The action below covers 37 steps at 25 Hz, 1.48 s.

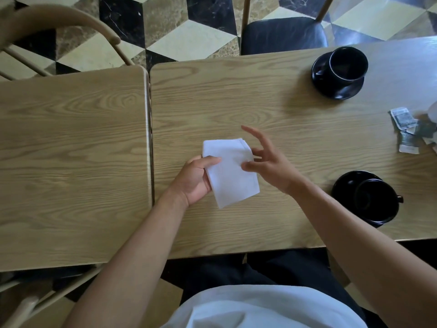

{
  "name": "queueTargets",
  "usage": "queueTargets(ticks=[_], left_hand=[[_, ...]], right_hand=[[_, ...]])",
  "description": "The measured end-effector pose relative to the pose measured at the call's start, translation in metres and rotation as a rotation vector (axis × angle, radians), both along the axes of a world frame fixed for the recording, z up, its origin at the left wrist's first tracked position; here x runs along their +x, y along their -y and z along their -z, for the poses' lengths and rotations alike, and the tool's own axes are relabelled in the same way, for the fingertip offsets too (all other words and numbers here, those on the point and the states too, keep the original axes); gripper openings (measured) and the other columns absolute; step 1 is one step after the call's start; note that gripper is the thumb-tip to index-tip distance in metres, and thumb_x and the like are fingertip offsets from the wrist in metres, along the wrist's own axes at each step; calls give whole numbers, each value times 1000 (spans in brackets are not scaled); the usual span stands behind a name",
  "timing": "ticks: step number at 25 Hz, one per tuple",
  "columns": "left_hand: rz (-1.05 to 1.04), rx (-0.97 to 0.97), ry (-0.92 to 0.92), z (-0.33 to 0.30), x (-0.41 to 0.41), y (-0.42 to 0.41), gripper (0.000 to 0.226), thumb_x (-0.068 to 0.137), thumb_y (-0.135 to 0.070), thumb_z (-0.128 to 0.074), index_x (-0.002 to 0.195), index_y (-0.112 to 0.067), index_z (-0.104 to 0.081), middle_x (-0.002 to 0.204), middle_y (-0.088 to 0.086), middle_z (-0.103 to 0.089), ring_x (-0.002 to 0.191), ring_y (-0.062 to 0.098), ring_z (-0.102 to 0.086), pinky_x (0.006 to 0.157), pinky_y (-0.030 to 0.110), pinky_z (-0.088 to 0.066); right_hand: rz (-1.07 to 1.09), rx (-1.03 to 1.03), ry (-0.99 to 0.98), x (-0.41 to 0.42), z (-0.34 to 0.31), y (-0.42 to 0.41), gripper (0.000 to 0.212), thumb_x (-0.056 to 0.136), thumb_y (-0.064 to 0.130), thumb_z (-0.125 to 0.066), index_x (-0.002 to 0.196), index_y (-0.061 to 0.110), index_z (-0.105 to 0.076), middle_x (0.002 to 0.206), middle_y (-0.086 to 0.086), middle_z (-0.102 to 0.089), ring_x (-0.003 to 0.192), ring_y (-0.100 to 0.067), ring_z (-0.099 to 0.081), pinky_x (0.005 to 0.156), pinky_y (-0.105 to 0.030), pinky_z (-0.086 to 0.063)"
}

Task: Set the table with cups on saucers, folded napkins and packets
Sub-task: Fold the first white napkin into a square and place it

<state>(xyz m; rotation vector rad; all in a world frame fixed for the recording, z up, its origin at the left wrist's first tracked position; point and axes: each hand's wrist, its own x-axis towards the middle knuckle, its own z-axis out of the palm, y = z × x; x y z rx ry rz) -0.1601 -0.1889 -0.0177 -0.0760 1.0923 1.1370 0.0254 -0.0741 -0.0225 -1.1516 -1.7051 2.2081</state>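
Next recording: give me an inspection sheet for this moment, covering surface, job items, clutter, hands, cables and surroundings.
Surface: two wood-grain tables pushed side by side, narrow gap between.
Job items: white folded napkin held above the right table; far cup on its saucer; near cup on its saucer; packets loose at right edge.
Clutter: nothing seen.
Hands: left hand grips the napkin; right hand spread, thumb at the napkin's edge.
Cables: nothing seen.
Surroundings: chairs, patterned tile floor.

Soft, even daylight; faint shadows lie left of the cups on the tabletop. Edges bow from the wide lens; the packets at right smear into blur.
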Motion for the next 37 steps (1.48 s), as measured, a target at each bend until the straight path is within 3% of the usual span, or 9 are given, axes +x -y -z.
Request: queueTargets(ticks=[4, 10, 14, 19, 23, 28, 32, 34, 37], left_hand=[[-77, 24, -177, -2, 2, 1, 64, 84, 7, -65, 143, -9, -46, 123, 20, -69, 102, 29, -70, 81, 41, -59], [116, 61, -995, -1, 9, 12, 48, 77, 7, -68, 111, -26, -72, 94, -9, -72, 75, 14, -62, 76, 33, -53], [179, 114, -1456, 1, 15, 17, 55, 79, 3, -69, 130, -18, -65, 102, -6, -65, 84, 13, -59, 81, 21, -49], [384, 197, -1833, 9, 13, 27, 44, 77, 10, -70, 121, 1, -70, 93, 16, -66, 84, 35, -63, 76, 37, -50], [347, 337, -2058, 13, 7, 30, 23, 74, 8, -70, 95, -1, -73, 88, 16, -57, 82, 34, -53, 71, 41, -50], [602, 429, -2192, 32, 4, 48, 31, 70, -2, -66, 101, -4, -69, 108, 18, -64, 102, 38, -57, 83, 46, -48], [1085, 388, -1986, 59, 31, 93, 43, 68, -22, -65, 108, -5, -66, 126, 17, -62, 122, 38, -56, 106, 48, -42], [1021, 336, -1932, 65, 36, 101, 43, 71, -27, -63, 108, -5, -67, 126, 15, -62, 119, 37, -56, 109, 51, -39], [768, 313, -1902, 70, 40, 94, 25, 82, -19, -63, 103, -5, -67, 112, 12, -63, 98, 33, -60, 89, 47, -49]], right_hand=[[5, 181, 48, -2, 6, 0, 58, 82, -2, -71, 123, 39, -67, 115, -15, -68, 104, -34, -69, 94, -47, -56], [85, 318, 146, -4, 5, 5, 50, 79, 4, -79, 110, 43, -70, 99, 1, -76, 90, -17, -75, 86, -28, -59], [84, 474, 215, -7, 4, 14, 44, 80, 9, -81, 118, 30, -74, 79, 19, -70, 76, 3, -69, 71, -7, -47], [-16, 780, 311, -3, 1, 19, 35, 82, 14, -80, 117, 18, -75, 85, 1, -75, 77, -12, -68, 77, -29, -55], [-52, 1073, 315, 0, -1, 20, 20, 84, 17, -78, 104, 20, -78, 92, 0, -65, 80, -18, -59, 60, -31, -48], [-56, 1353, 164, 14, 25, 38, 22, 75, -1, -74, 95, 6, -77, 97, -14, -61, 85, -32, -58, 73, -38, -51], [-500, 1069, 436, 51, 59, 76, 44, 76, 16, -71, 120, 12, -68, 118, -13, -57, 105, -35, -56, 91, -46, -48], [-499, 1005, 455, 59, 67, 81, 51, 77, 22, -69, 128, 16, -63, 123, -10, -55, 108, -31, -55, 94, -45, -47], [-205, 755, 440, 51, 70, 76, 52, 83, 20, -66, 134, 18, -57, 130, -2, -49, 100, -15, -59, 92, -35, -51]])
